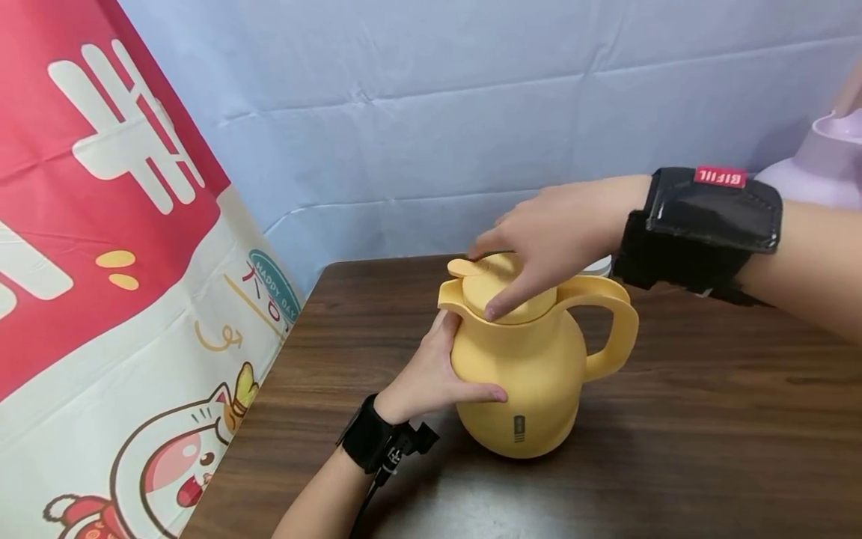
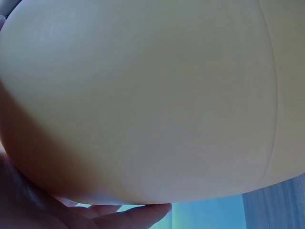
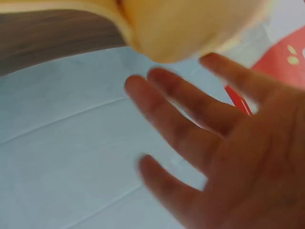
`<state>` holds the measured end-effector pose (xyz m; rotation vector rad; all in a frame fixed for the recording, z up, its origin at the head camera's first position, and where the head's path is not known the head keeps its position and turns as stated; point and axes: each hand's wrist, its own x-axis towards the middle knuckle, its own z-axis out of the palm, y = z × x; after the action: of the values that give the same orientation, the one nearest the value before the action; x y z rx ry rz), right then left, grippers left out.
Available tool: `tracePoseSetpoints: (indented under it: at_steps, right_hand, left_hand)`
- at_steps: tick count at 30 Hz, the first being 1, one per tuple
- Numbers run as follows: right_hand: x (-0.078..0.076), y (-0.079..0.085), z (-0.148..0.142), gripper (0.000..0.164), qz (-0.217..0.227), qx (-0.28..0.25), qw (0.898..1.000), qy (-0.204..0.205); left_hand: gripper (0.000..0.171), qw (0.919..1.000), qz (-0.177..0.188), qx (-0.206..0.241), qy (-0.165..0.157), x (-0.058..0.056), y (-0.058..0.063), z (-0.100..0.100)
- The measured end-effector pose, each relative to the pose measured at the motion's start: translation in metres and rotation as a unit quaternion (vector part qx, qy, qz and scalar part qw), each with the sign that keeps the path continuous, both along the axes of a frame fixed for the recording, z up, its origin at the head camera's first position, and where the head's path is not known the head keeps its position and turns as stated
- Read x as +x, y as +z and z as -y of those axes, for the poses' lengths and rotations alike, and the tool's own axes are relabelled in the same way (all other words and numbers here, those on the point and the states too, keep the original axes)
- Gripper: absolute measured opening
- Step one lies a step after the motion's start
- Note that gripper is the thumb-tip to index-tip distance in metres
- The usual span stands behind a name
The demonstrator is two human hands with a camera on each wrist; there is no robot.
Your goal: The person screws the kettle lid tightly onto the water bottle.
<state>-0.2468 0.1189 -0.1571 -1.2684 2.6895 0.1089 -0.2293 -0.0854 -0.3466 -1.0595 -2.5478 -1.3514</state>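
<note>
A yellow thermos jug point(image 1: 532, 367) stands upright on the table, its spout to the left and its handle point(image 1: 622, 329) to the right. My left hand point(image 1: 427, 378) grips the jug's body from the left, thumb across the front; the left wrist view is filled by the body, with fingers point(image 2: 138, 217) along its lower edge. Above the round lid point(image 1: 477, 293) spreads my right hand point(image 1: 552, 228), thumb over the lid's front. In the right wrist view its fingers point(image 3: 186, 136) look fairly straight and spread, blurred, close to the lid; contact is hard to tell.
The dark wooden table point(image 1: 707, 419) reaches toward a pale blue cloth backdrop point(image 1: 417, 135). A red and white printed cloth point(image 1: 101, 314) hangs at the left. A lilac vessel point(image 1: 815, 168) stands behind the right forearm, and a small white object point(image 1: 598, 265) shows behind the jug.
</note>
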Motion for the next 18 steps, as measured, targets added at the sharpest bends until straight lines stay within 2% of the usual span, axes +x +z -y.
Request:
tracePoseSetpoints:
  at_steps: [4, 6, 8, 12, 18]
  right_hand:
    - [-0.0013, 0.0066, -0.0035, 0.077, 0.090, 0.009, 0.996, 0.021]
    - [-0.0014, 0.0086, -0.0037, 0.078, 0.105, 0.017, 0.993, 0.042]
    - [-0.0014, 0.0092, -0.0029, 0.076, 0.104, 0.025, 0.993, 0.059]
    - [-0.0024, 0.0077, -0.0011, 0.071, 0.084, 0.027, 0.994, 0.066]
    - [-0.0036, 0.0062, 0.0021, 0.072, 0.060, 0.014, 0.998, 0.031]
  left_hand:
    - [0.121, 1.0000, 0.000, 0.005, -0.005, -0.0008, 0.0017, 0.0003]
    - [0.120, 0.9999, 0.005, 0.009, -0.007, -0.0009, 0.0023, 0.0004]
    - [0.119, 0.9999, 0.009, 0.012, -0.007, -0.0005, 0.0024, 0.0007]
    - [0.119, 0.9999, 0.009, 0.012, -0.004, -0.0002, 0.0016, 0.0012]
    - [0.117, 1.0000, -0.002, 0.008, 0.000, -0.0014, 0.0011, 0.0009]
